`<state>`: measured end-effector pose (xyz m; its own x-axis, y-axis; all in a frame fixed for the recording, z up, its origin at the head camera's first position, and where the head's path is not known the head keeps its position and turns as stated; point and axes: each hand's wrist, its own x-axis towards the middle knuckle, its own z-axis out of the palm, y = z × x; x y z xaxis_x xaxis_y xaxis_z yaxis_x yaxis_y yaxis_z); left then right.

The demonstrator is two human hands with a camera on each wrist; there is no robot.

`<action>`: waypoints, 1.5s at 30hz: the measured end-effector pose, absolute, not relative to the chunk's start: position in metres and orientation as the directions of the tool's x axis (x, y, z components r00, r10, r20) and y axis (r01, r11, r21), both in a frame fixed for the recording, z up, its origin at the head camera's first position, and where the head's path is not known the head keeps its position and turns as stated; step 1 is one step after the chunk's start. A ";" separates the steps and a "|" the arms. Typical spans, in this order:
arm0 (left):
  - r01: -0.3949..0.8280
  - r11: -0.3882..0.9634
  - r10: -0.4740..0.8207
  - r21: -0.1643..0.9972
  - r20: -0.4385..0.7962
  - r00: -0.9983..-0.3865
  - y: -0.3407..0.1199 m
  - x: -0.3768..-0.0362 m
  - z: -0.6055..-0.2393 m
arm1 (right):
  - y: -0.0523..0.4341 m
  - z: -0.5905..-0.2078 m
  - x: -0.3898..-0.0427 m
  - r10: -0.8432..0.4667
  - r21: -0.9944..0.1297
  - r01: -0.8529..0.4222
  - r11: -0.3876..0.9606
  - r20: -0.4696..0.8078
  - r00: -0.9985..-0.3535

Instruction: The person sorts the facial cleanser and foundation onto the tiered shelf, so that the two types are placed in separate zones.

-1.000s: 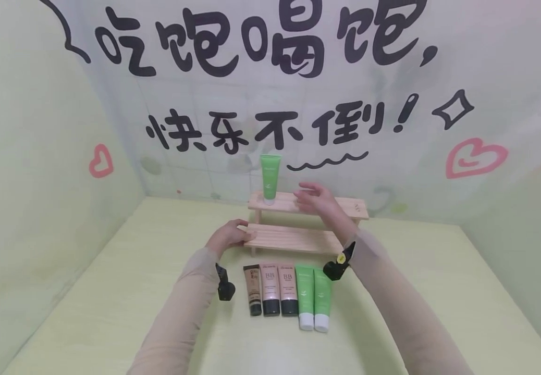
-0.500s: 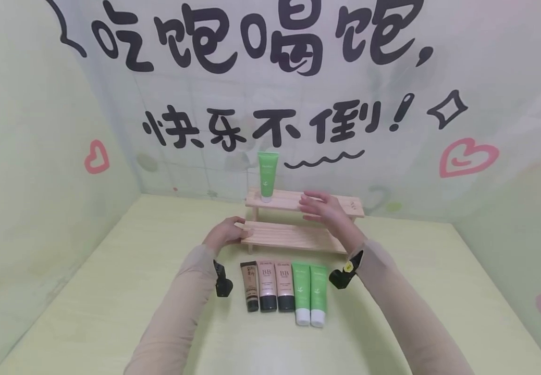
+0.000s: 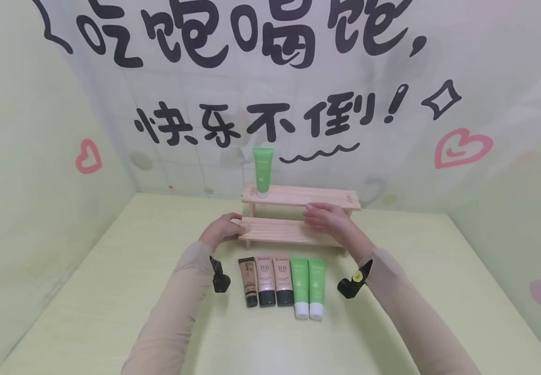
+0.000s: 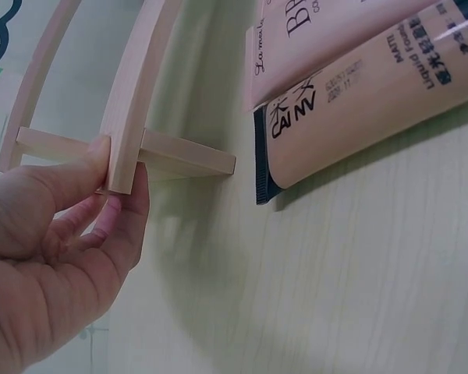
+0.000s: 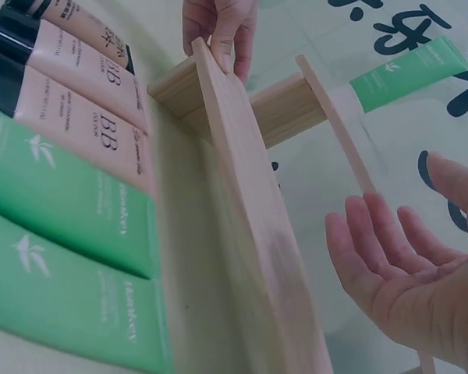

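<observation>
Your right hand (image 3: pixel 329 219), fingers loose and empty, drops toward the lower shelf (image 3: pixel 275 229) your left hand (image 3: pixel 222 229) pinches at nine o'clock, evidently leaving the upright green tube (image 3: pixel 263 169) at eleven self-supporting.

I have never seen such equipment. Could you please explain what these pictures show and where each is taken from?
There is no robot, only a person's bare left hand and right hand, with a black camera on each wrist. The wide picture comes from a head camera looking down; the close ones come from the wrists. On the table lie, in a row, a brown tube, two pink tubes and two green tubes. Behind is a stepped wooden stand with another green tube upright on top. The left hand pinches the lower shelf by its end; the right hand holds nothing.
</observation>
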<state>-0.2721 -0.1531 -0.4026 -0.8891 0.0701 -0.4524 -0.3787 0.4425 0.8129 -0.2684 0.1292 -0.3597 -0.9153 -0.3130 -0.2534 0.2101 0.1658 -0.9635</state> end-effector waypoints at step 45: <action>-0.400 0.442 0.091 0.803 -0.484 -0.871 -0.154 -0.278 -0.403 | 0.188 -0.407 -0.227 -0.389 -0.866 0.337 0.370 -0.474 -0.790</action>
